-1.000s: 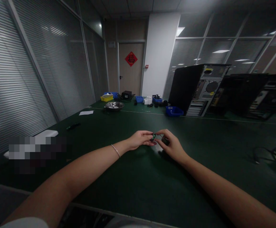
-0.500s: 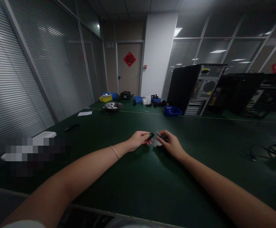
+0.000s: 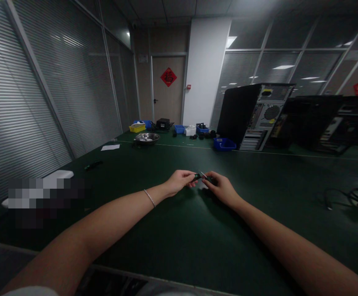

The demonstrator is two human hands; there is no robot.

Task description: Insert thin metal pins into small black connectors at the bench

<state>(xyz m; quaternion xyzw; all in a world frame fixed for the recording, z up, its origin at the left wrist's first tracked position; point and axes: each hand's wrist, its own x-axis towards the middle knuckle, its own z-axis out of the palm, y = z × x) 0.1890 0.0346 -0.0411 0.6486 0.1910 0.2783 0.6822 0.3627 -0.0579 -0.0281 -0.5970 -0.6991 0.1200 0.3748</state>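
Observation:
Over the middle of the green table, my left hand [image 3: 180,181] pinches a small black and green piece [image 3: 196,177], perhaps a bit of circuit board, between thumb and fingers. My right hand [image 3: 222,187] is closed on a thin metal-tipped tool [image 3: 204,175] with a dark body mostly hidden in the fingers; its exact kind does not show. The tool's bright shaft points up and left, close by the right end of the piece. Whether the two touch I cannot make out. Only a narrow gap separates my hands.
A green table [image 3: 172,238] spreads around my hands. Ahead stand a metal bowl [image 3: 147,139], a blue bin [image 3: 224,144] and a black computer tower [image 3: 252,117]. To the left are a paper sheet [image 3: 110,147] and a dark green object [image 3: 93,165]; black cables [image 3: 356,200] lie right.
My right hand has shifted slightly left, bringing the tool's shaft closer to the small piece. That piece has turned in my left hand and looks thinner now.

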